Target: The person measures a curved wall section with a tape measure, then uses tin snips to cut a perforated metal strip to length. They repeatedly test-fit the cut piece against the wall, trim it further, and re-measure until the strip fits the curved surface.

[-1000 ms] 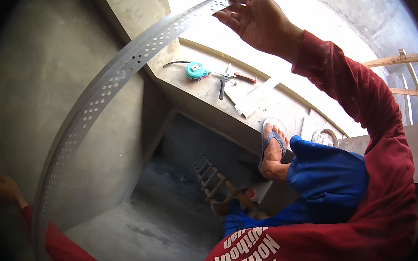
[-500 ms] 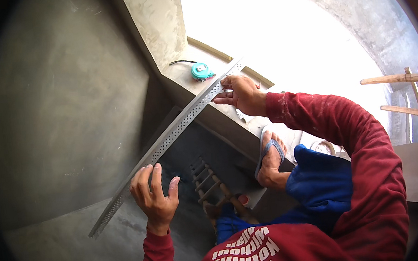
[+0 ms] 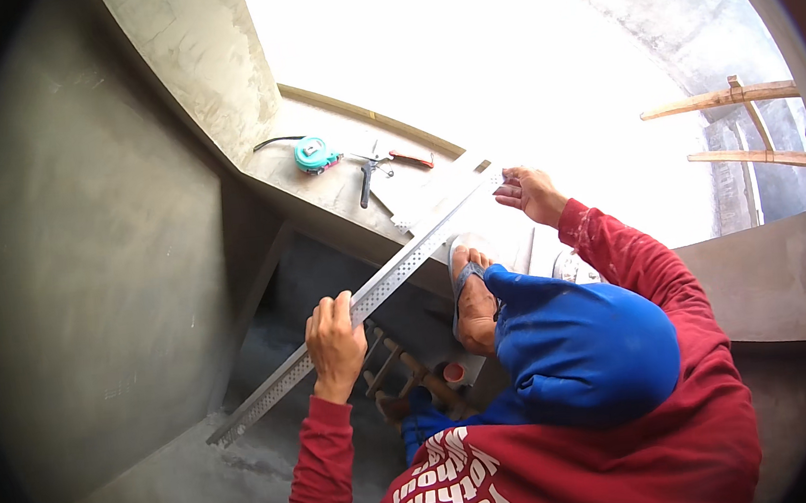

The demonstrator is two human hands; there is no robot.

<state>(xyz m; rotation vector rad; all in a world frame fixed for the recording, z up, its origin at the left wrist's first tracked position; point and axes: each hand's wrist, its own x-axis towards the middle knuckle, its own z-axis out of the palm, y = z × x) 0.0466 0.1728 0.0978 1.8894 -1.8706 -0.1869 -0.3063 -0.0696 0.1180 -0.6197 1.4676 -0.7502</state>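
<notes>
A long perforated metal corner bead [image 3: 395,273] slants across my front, from the ledge at the upper right to the dim space at the lower left. My left hand [image 3: 336,345] is closed round it near its middle, thumb on the near side. At its upper end, my right hand [image 3: 534,194] pinches the metal between thumb and fingers. Left of that end, a pair of snips [image 3: 373,163] with one dark and one red handle lies spread on the ledge, beside a teal tape measure [image 3: 312,154].
My sandalled foot [image 3: 472,293] rests on the concrete ledge [image 3: 272,175]. Below it are a wooden ladder [image 3: 418,370] and a small red-topped container [image 3: 454,372]. A bare plastered wall [image 3: 105,239] rises at left. Wooden poles [image 3: 721,101] stand outside the bright opening at right.
My left hand has closed on the corner bead, having been open beside it. My right hand has shifted to the bead's upper end. The view has swung right, and the snips now show.
</notes>
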